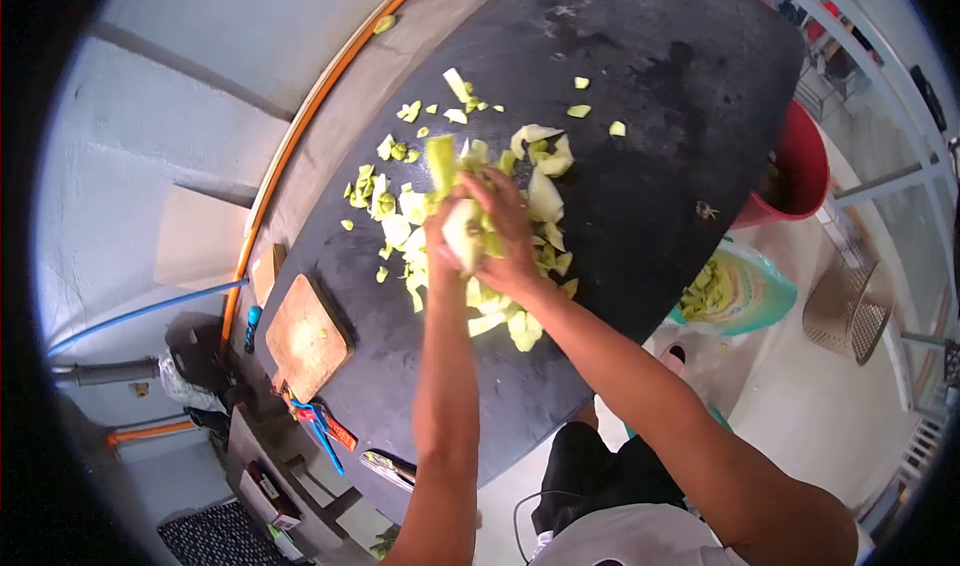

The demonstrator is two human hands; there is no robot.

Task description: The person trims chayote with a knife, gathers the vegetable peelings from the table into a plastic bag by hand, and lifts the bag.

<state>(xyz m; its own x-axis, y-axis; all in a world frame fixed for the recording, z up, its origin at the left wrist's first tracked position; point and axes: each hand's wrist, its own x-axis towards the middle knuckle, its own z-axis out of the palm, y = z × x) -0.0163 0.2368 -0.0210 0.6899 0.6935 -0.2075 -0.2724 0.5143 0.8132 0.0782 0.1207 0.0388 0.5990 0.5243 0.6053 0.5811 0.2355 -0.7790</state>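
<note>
Over the dark tabletop, my left hand and my right hand are close together, closed around pale green vegetable pieces. A longer green piece sticks up just beyond my fingers. Beneath and around both hands lies a loose pile of cut pieces, some large and pale, others small and green. A few small bits are scattered farther out. The fingertips are partly hidden by the pieces and slightly blurred.
A wooden board lies at the table's left, with blue-handled tools and a knife near the edge. On the right stand a red bucket, a bag of green pieces and a beige basket.
</note>
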